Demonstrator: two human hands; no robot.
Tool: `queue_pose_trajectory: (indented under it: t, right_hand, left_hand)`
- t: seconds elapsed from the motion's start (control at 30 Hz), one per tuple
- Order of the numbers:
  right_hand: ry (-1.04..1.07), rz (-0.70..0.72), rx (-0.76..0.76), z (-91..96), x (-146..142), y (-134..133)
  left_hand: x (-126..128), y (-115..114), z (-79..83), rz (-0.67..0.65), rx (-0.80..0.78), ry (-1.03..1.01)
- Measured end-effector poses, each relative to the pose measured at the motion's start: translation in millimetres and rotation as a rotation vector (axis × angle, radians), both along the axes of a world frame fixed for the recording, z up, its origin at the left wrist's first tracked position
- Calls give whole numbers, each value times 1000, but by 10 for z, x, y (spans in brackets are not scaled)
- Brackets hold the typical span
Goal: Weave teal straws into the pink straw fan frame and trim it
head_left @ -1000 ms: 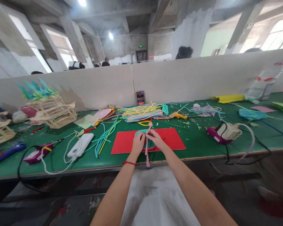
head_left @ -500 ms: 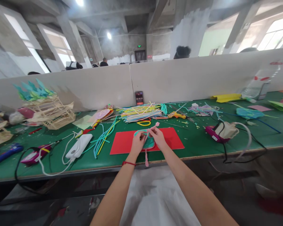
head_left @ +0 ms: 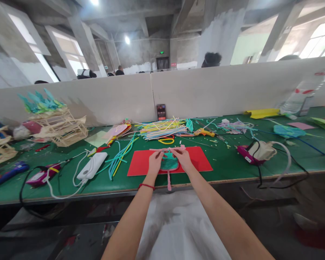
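Note:
A pink fuzzy strip (head_left: 166, 148), seemingly a pipe cleaner, runs level across the top of a teal fan-shaped piece (head_left: 170, 164). My left hand (head_left: 155, 161) pinches the strip near the piece's upper left. At the upper right, my right hand (head_left: 184, 159) has its fingers closed on the same strip, whose curled pink end sticks up beside them. The fan-shaped piece has a pink edge and a pink stem (head_left: 169, 182) that hangs past the table's front edge. Beneath it lies a red board (head_left: 141, 164). My fingertips partly hide the piece's upper edge.
Behind the board lie a heap of coloured pipe cleaners (head_left: 162, 129), a phone (head_left: 161, 112) and orange-handled pliers (head_left: 204, 132). A white power strip (head_left: 92, 166) and cables are on the left, beside a stick model (head_left: 62, 130). A purple device (head_left: 250, 155) stands right.
The pink strip has swung from a steep slant to nearly level across the top of the teal piece. My hands have spread apart slightly, and more of the piece shows between them.

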State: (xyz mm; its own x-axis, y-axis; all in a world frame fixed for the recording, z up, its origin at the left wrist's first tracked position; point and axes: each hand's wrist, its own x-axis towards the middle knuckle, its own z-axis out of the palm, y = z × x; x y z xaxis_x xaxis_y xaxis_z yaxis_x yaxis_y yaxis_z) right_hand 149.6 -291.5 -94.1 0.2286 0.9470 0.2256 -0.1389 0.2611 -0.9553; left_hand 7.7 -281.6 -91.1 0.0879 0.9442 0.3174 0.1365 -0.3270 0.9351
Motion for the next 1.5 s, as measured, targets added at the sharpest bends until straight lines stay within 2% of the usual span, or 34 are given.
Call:
queue_pose_trajectory:
  t: [0.37,0.63,0.87,1.03,1.2,1.4,1.5]
  right_hand:
    - [45,48,-15,53,-16,-32]
    - [107,93,-54,37,19,-42]
    - [-41,256,-48,49,-41,-83]
    - [-172,319,-10,94,-41,-117]
    - [-285,270,54,105,-27,-130]
    - [-447,134,146,42,-76,-155]
    - [-530,62,206,5,-95,-165]
  left_hand:
    - [25,7,-4,16,-16,-26]
    - [-2,15,-31,88,11,-112]
    - [1,-21,10,83,30,-134]
    - [14,-53,59,42,16,-136]
    - [30,-77,87,57,-8,-162]
    - [21,-132,104,110,-50,-230]
    - [29,-163,127,80,-101,-301]
